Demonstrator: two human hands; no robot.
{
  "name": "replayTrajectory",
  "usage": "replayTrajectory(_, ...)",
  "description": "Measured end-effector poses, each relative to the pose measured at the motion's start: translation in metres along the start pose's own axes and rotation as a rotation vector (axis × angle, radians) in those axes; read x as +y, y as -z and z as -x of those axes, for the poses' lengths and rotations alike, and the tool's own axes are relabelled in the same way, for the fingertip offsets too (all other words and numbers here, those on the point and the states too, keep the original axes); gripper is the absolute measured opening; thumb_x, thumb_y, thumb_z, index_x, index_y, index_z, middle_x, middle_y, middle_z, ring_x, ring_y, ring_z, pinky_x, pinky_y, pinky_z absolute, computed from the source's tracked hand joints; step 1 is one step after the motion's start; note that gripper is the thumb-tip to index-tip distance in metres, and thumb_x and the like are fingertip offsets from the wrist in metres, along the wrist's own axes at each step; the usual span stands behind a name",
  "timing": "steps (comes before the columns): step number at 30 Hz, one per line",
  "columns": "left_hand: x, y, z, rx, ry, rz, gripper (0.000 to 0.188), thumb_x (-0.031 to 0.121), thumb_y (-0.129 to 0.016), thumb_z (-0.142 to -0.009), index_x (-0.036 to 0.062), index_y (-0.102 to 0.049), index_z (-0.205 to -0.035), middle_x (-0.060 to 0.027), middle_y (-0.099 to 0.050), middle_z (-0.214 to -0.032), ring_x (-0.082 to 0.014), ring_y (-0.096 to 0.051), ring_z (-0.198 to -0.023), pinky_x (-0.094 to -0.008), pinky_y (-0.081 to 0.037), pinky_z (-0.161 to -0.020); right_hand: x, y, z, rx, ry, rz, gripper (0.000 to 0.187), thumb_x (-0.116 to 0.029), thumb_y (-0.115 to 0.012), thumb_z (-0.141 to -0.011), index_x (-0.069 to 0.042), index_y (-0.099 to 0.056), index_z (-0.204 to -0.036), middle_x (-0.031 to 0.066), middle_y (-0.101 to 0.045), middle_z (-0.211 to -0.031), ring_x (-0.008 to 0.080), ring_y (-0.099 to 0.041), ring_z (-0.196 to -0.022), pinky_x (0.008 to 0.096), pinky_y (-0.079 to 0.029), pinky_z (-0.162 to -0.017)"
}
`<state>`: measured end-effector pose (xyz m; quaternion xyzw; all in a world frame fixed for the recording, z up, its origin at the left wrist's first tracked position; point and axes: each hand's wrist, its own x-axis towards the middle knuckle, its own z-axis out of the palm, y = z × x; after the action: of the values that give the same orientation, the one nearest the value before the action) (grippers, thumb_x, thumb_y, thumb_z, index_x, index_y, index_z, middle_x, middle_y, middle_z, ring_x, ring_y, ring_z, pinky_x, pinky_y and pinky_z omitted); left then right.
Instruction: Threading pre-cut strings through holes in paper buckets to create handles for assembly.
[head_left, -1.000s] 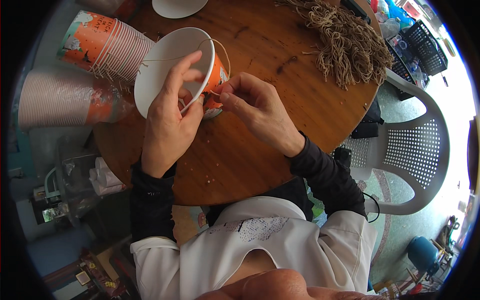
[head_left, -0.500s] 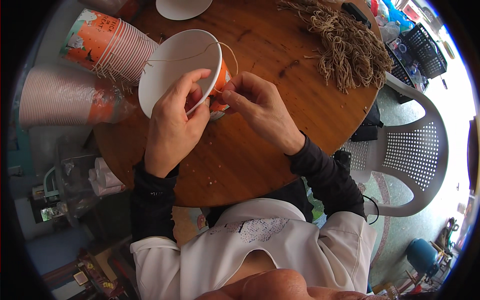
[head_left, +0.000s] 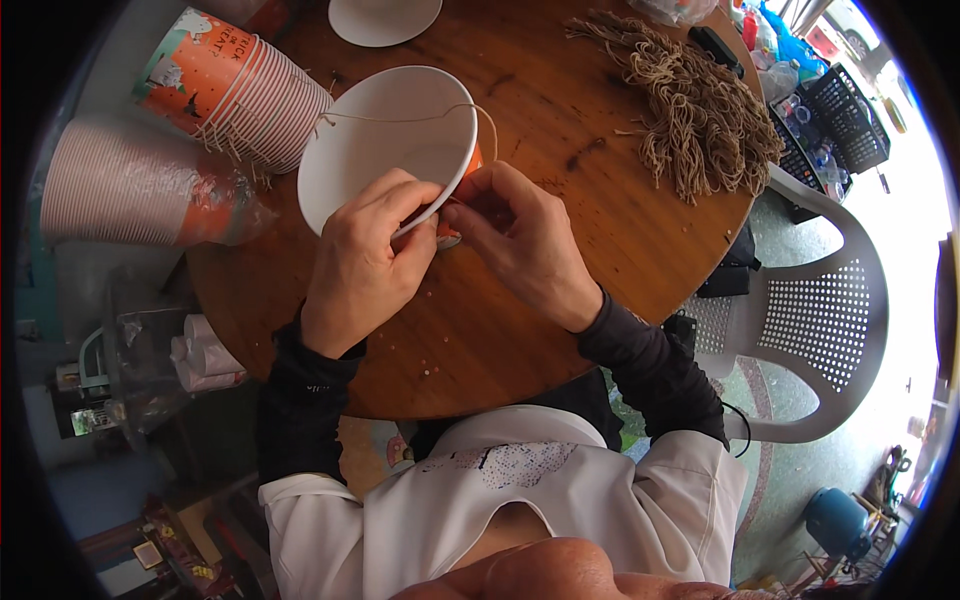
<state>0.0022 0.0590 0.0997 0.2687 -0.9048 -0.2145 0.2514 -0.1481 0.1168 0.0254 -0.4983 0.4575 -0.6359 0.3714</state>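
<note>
A white-lined paper bucket (head_left: 385, 135) with an orange printed outside is tilted on the wooden table, its mouth toward me. My left hand (head_left: 362, 262) is closed on its near right rim, fingers inside the mouth and thumb at the outer side. A thin tan cord (head_left: 489, 122) crosses the mouth, loops over the right rim and runs down toward my right hand (head_left: 528, 238). That hand is closed in a pinch against the outer wall, with the cord's end at its fingertips. The fingers partly hide the spot where cord and wall meet.
Left of the bucket lie a stack of printed buckets (head_left: 265, 112) with cords and a plastic-wrapped stack (head_left: 110, 190). A heap of tan cords (head_left: 690, 115) covers the table's far right. A white round piece (head_left: 385, 22) lies at the far edge. A grey plastic chair (head_left: 872, 300) stands at right.
The bucket has shifted slightly right and nearer to me. My left fingers have come down lower over the rim. My right hand stays pinched at the outer wall.
</note>
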Motion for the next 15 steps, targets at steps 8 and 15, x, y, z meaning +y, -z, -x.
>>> replayTrajectory(8, -0.003, 0.004, 0.014, 0.06, -0.019, -0.061, 0.013, -0.002, -0.066, -0.081, 0.0, -0.061, -0.094, -0.0127, -0.063, -0.085, -0.0326, -0.064, -0.075, -0.037, -0.051, -0.064, -0.018, 0.03, -0.003, 0.092, 0.293, 0.712, 0.022, 0.001, -0.067, -0.082, -0.004, -0.061, -0.102, 0.0109, -0.062, -0.091, 0.0261, -0.065, -0.079, 0.0332, -0.052, -0.064)
replayTrajectory(15, -0.005, 0.004, 0.009, 0.084, -0.032, 0.037, 0.012, -0.001, -0.068, -0.082, -0.0003, -0.062, -0.092, -0.0129, -0.064, -0.085, -0.0292, -0.066, -0.074, -0.0348, -0.053, -0.062, -0.033, 0.024, -0.047, -0.022, 0.741, 0.585, 0.017, -0.004, -0.068, -0.079, -0.006, -0.059, -0.093, 0.0093, -0.062, -0.09, 0.0298, -0.061, -0.082, 0.0385, -0.05, -0.078)
